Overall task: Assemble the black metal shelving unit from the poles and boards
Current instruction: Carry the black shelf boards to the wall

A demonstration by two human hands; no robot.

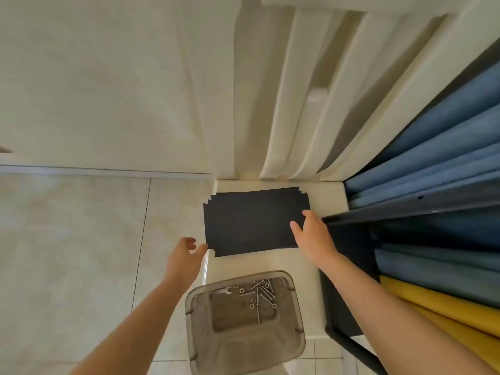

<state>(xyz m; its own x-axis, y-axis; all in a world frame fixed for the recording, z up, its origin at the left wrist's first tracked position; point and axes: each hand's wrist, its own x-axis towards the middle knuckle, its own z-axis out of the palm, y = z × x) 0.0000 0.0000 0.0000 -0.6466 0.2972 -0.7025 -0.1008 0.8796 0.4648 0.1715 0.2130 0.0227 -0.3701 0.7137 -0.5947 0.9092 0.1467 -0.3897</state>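
Note:
A flat black board (251, 220) with notched corners lies on a white platform (327, 196) near the wall. My left hand (182, 257) reaches its front left corner, thumb and fingers curved just beside the edge. My right hand (311, 234) lies with straight fingers on the board's right edge. Beside my right forearm a black metal frame (405, 209) stands over rolled fabric. In front of the board, a clear plastic bin (243, 320) holds several bolts, nuts and a small wrench.
White curtains (297, 104) hang behind the platform. Blue fabric rolls (446, 136) and yellow fabric rolls (443, 307) fill the right side. Pale floor tiles (81, 253) stretch to the left. A white wall (94, 77) stands at the back left.

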